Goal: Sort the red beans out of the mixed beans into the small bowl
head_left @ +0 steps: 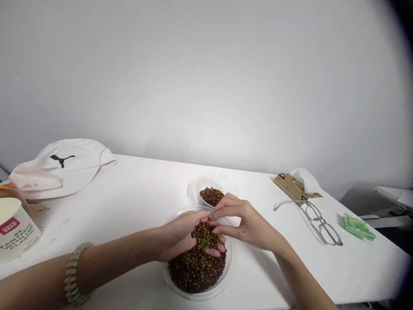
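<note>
A clear round bowl [232, 262] near the front of the white table holds many small red and green beads. Over it, my left hand [183, 237] is cupped palm up, holding a heap of the same beads [205, 234]. My right hand [245, 219] reaches in from the right, its thumb and fingertips bent together at the heap; whether a bead is pinched there is too small to tell. Just behind stands a smaller clear bowl [226, 181] with more red and green beads [211, 196] in it.
A white cap [77, 157] and a paper cup [17, 232] are at the left. To the right lie eyeglasses [322, 224], a brown packet [292, 187] with white tissue, and a green plastic wrapper [358, 227]. A wall rises behind the table [142, 185].
</note>
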Available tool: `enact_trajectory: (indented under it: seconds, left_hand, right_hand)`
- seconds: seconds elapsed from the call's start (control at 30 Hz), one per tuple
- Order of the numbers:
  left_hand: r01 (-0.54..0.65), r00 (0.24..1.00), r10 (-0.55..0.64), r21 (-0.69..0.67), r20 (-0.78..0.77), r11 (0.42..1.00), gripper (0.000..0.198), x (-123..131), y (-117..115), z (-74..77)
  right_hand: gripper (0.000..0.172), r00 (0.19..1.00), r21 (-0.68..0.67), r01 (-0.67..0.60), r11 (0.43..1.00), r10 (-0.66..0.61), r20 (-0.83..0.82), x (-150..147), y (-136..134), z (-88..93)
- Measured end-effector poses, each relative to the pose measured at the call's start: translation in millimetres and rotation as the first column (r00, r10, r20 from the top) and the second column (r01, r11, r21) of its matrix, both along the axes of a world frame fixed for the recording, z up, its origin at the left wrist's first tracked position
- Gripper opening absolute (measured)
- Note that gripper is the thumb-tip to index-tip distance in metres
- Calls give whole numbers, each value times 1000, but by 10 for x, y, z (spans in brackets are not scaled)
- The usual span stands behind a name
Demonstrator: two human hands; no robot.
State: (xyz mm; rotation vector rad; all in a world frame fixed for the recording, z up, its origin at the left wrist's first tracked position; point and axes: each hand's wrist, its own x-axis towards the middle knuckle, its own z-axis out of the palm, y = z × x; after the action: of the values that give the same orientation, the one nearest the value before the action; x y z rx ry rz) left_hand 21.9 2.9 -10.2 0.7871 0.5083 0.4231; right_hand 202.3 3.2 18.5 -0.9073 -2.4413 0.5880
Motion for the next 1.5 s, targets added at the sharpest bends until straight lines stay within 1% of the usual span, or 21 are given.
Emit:
enact_trajectory:
  seconds: [0.07,0.23,0.4,0.53,0.7,0.87,0.97,1.03,1.07,1.13,1.17,1.23,1.3,1.37,1.43,1.5]
  left_hand:
    - [6,1000,-6,-5,5,1000,31,10,-2,17]
    - [4,1000,-4,13,7,1000,25,23,-15,70]
    - [14,1000,-14,4,-8,1000,27,31,-11,68]
    - [11,1000,-11,-7,-11,1000,25,40,-8,65]
    - [-11,1000,11,-21,-10,1000,20,35,-13,42]
    - [-14,1000,14,-20,-23,1000,24,34,-11,54]
    - [2,1000,-2,-8,-31,1000,26,31,-5,54]
    - [-5,999,5,-7,-49,1000,26,21,-5,46]
    - [-13,998,12,-14,-60,1000,26,14,-7,40]
    - [-32,997,29,-39,-75,999,27,-3,-13,31]
    - [-36,997,33,-50,-75,998,27,-11,-17,27]
    - [-34,997,31,-59,-65,998,28,-22,-21,20]
    - [-34,998,31,-57,-57,998,28,-27,-22,13]
    - [-38,998,35,-53,-54,998,28,-28,-22,8]
    - [-41,998,39,-52,-51,998,28,-28,-24,11]
    - [-43,998,40,-56,-53,997,28,-30,-26,21]
  right_hand:
    - [16,999,6,-21,1000,21,40,-18,-45,14]
    - [16,991,45,-9,999,3,132,-42,-107,30]
    - [12,979,83,13,996,-30,203,-92,-144,37]
    - [10,973,107,26,994,-50,226,-131,-154,22]
    - [12,976,114,19,993,-43,212,-139,-140,-16]
    - [10,986,89,12,996,-27,166,-113,-128,-26]
    - [10,996,65,-18,998,12,87,-92,-121,9]
    - [11,1000,60,-24,998,24,-7,-68,-102,34]
    - [12,998,73,2,997,3,-65,-51,-83,39]
    - [14,980,121,126,985,-105,-170,-10,-23,22]
    - [14,963,153,212,965,-180,-200,12,15,-1]
    - [16,929,225,357,906,-320,-185,51,97,-66]
    - [17,914,273,405,872,-387,-119,76,163,-128]
    - [18,911,290,412,864,-400,-101,88,198,-163]
    - [18,898,296,439,848,-416,-142,94,206,-166]
    - [18,871,309,492,814,-456,-185,98,200,-147]
